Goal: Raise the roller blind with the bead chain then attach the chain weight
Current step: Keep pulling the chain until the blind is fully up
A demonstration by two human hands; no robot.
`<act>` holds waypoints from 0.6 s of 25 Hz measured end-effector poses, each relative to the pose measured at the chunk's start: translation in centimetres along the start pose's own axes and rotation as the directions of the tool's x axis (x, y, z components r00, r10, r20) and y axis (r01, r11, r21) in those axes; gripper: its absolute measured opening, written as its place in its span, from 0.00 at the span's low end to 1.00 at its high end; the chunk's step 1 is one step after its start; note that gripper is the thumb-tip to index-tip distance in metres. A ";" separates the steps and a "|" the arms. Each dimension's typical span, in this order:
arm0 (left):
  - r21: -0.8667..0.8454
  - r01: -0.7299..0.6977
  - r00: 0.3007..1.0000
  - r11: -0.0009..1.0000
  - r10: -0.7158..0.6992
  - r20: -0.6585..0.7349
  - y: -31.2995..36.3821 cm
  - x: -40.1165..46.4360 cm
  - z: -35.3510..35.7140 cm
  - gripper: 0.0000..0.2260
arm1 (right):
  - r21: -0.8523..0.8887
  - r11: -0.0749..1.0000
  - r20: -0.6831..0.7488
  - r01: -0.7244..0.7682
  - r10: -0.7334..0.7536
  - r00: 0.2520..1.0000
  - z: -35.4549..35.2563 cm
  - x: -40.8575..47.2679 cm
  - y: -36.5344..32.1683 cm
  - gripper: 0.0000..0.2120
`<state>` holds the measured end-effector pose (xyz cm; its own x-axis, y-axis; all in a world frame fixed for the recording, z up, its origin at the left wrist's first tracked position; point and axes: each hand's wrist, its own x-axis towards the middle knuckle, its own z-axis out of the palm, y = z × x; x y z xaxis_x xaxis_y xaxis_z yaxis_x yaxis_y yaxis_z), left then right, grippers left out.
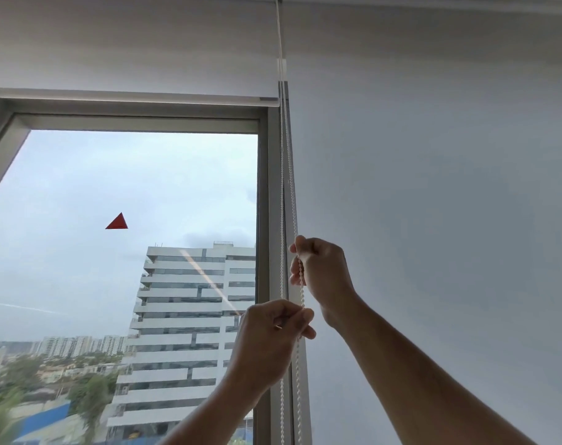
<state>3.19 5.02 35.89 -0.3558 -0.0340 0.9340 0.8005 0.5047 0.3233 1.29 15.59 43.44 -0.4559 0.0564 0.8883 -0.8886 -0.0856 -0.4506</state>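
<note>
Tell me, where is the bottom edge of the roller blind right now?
The roller blind's bottom bar sits high in the head view, just above the window frame, left of the bead chain.

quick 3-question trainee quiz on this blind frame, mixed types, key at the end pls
1. True or false: the bottom bar of the roller blind sits above the glass of the window.
2. Which hand grips the bead chain higher up?
A. the left hand
B. the right hand
C. both at the same height
3. Fill in: the red triangle lies to the ___ of the bead chain in the picture.

Key
1. True; the blind is nearly fully raised.
2. B; the right hand is above the left hand, both closed on the right-hand strand.
3. left
</note>
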 end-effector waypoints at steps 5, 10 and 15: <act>-0.006 -0.003 0.989 1.000 0.003 0.150 -0.9 -0.4 -0.7 0.19 | -0.072 0.995 0.010 0.070 -0.069 0.998 0.0 -0.9 0.7 0.13; -0.120 0.179 0.984 0.977 -0.178 0.017 -0.7 2.4 -2.2 0.27 | -0.161 0.975 -0.005 0.151 -0.153 0.988 0.1 -2.4 1.4 0.13; -0.127 0.085 0.996 0.988 -0.085 0.009 2.5 4.7 -1.9 0.19 | -0.202 0.967 0.005 0.157 -0.159 0.987 0.1 -5.0 3.7 0.17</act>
<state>4.46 4.48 41.40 -0.4270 -0.0686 0.9017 0.8217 0.3867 0.4186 0.33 14.86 37.33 -0.3083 0.0644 0.9491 -0.9408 0.1270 -0.3143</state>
